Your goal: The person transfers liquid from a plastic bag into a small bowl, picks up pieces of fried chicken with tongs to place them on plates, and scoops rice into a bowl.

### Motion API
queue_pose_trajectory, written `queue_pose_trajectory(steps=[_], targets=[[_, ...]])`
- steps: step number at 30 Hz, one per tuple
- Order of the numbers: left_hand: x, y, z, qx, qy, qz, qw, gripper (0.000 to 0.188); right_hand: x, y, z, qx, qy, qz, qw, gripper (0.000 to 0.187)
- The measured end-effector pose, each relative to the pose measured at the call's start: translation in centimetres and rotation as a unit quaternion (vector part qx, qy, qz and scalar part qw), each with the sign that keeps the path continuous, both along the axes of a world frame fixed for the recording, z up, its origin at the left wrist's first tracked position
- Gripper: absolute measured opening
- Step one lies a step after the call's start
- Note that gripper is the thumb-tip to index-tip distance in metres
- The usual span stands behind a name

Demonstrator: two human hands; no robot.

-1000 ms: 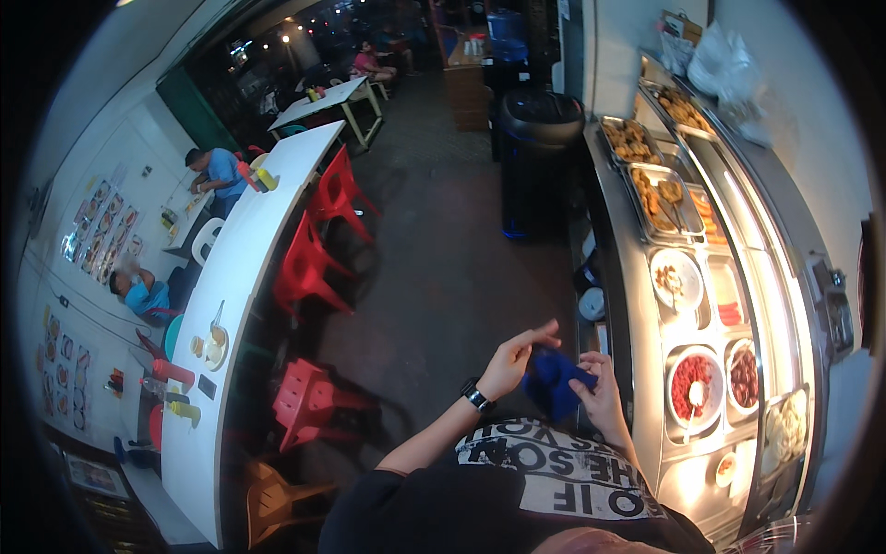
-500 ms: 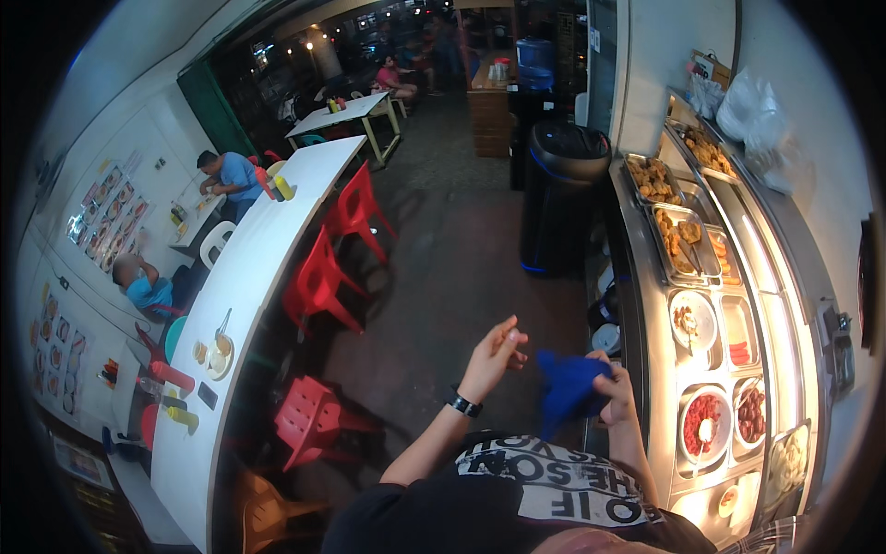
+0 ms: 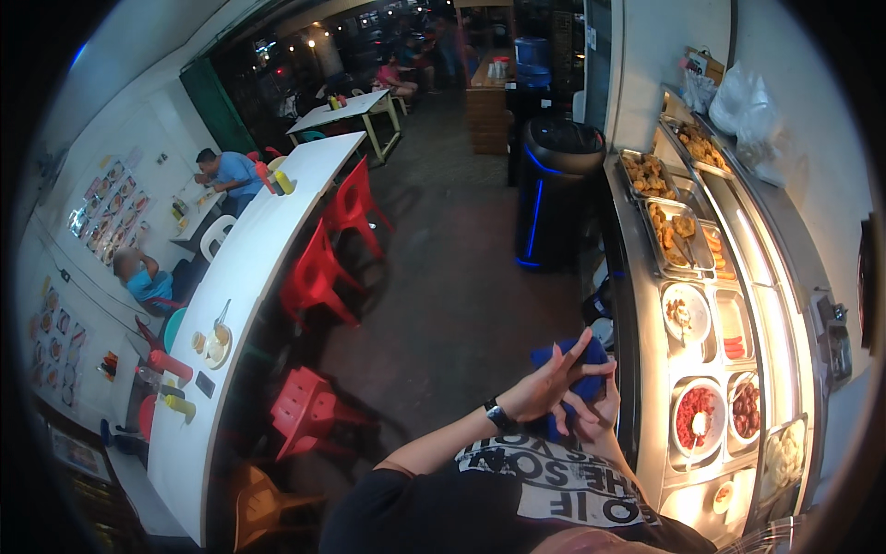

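Observation:
In front of my chest, near the food counter, my two hands are together around a dark blue cloth (image 3: 595, 354). My left hand (image 3: 541, 391), with a black watch (image 3: 498, 415) on its wrist, reaches across the cloth with its fingers spread. My right hand (image 3: 600, 410) grips the cloth from the counter side, its fingers bent. Parts of the cloth show behind and below the fingers. Where the fingers of both hands overlap, the exact contact is hidden.
On my right runs a lit food counter (image 3: 651, 406) with trays and bowls of food. A black bin-like appliance (image 3: 559, 194) with blue lights stands ahead. Leftward are red chairs (image 3: 318, 277) and a long white table (image 3: 263, 249) with bottles, a plate and a phone. People sit beyond it.
My left hand has moved right, from apart to up against the cloth. The cloth is now bunched closer between both hands. Blue lights on the black appliance look brighter.

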State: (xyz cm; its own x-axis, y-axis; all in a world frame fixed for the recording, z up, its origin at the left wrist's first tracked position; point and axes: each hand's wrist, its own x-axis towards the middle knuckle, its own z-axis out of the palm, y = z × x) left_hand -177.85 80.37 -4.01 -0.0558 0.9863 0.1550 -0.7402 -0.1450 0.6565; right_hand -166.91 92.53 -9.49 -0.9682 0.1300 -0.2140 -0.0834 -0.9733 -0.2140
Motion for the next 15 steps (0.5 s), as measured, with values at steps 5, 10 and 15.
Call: queue_pose_trajectory(steps=[5, 10, 15], targets=[[1.8, 0.0, -1.6, 0.019, -0.199, 0.030, 0.979, 0.073, 1.3, -1.2, 1.7, 0.004, 0.115, -0.003, 0.993, 0.055], [3.2, -1.4, -1.5, 0.132, -0.408, -0.037, 0.903, 0.066, 2.0, -3.1, 5.9, 0.079, -0.052, -0.155, 0.983, 0.050], [2.6, -1.9, -2.9, -0.011, -0.347, -0.026, 0.937, 0.070, -0.5, -1.5, 5.3, 0.087, -0.078, -0.183, 0.976, 0.051]])
